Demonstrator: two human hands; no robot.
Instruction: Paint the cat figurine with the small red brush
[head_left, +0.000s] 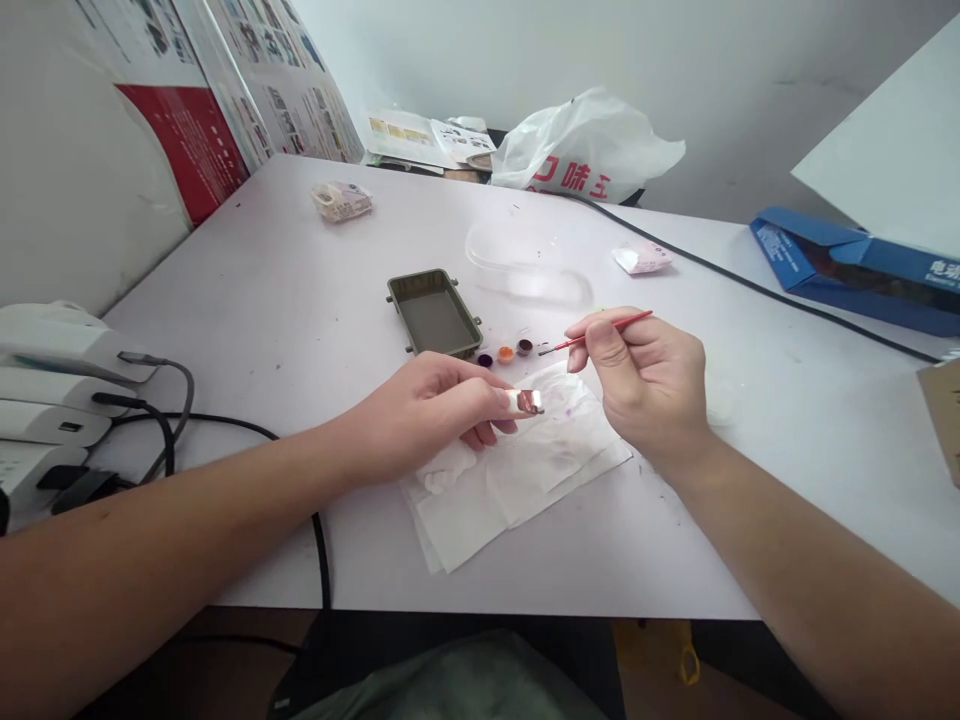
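Observation:
Pinched in my left hand (442, 405) is a small white piece with brown paint (527, 402) on its end; its exact kind does not show. My right hand (645, 380) grips a thin red paintbrush (600, 332) between thumb and fingers. The brush's dark tip points left, just above the painted piece and apart from it. Three little paint pots, a dark purple (485, 360), an orange (505, 354) and a dark brown (524, 346), stand beyond my left hand. Beneath both hands lie white tissues (517, 490) with faint stains.
An olive-green tray (471, 349) and a clear plastic shell (536, 285) lie behind the pots. Small packets (341, 201) sit farther back. A black cable (720, 268) runs toward a blue box (862, 270) on the right. Plugged-in chargers (60, 400) crowd the left edge.

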